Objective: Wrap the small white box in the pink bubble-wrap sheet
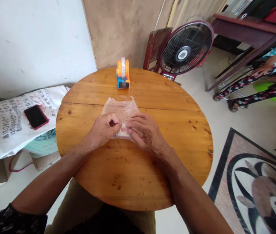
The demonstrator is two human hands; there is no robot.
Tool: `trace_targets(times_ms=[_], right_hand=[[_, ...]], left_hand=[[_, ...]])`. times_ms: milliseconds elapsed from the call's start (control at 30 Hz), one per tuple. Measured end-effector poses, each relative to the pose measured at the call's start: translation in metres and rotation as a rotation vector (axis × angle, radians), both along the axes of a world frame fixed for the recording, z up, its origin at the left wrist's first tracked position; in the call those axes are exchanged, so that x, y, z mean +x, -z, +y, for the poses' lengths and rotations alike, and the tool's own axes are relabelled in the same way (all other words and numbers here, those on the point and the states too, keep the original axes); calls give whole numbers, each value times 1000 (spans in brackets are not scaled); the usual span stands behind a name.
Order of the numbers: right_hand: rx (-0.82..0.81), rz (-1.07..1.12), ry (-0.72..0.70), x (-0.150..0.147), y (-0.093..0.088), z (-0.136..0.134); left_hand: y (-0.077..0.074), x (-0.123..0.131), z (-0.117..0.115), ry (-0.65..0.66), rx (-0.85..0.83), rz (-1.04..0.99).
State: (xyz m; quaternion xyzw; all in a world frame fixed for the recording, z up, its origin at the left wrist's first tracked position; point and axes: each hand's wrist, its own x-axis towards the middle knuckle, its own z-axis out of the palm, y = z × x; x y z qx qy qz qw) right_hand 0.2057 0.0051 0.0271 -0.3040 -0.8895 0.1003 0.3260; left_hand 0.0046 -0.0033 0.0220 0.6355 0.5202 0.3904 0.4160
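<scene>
Left hand (105, 127) is pinching narrowly with thumb and index finger at the plastic wrap (120, 109), just beside the left edge of a small pale item (123, 130) bearing a round reddish mark. Right hand (145, 130) is bending its fingers over the right side of the same item; I cannot tell whether it is gripping or only pressing. Plastic wrap, translucent and apparently bubbled, is lying near the middle of the round wooden desk (118, 175), its far edge spreading beyond both hands; the pale item is sitting at its near end, between the fingertips. An orange-and-blue tape dispenser (122, 74) is standing near the far rim, well apart from the hands. Left of the desk, a dark-screened smartphone (35, 116) is lying on a white printed sack (8, 138). Beyond the desk, a round fan (186, 48) is standing before a wooden chair (155, 47). At right, another person (262, 73) in patterned trousers is sitting.
</scene>
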Motion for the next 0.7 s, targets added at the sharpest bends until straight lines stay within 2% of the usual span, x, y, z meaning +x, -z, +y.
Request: trace_targets(times_ms=[133, 200, 400, 500, 600, 700], right_hand=[[-7, -182, 33, -2, -5, -7], [8, -243, 58, -3, -6, -9], [19, -379, 100, -8, -14, -15], [37, -472, 106, -11, -17, -17], [61, -517, 117, -13, -18, -18], [73, -518, 117, -14, -17, -18]], left_hand=[[-5, -2, 1, 45, -22, 11], [-9, -9, 0, 28, -36, 54], [-13, -42, -11, -54, -112, 351], [-12, -51, -14, -133, -95, 484], [-14, -56, -15, -187, -110, 515], [-18, -57, -15, -166, -192, 500]])
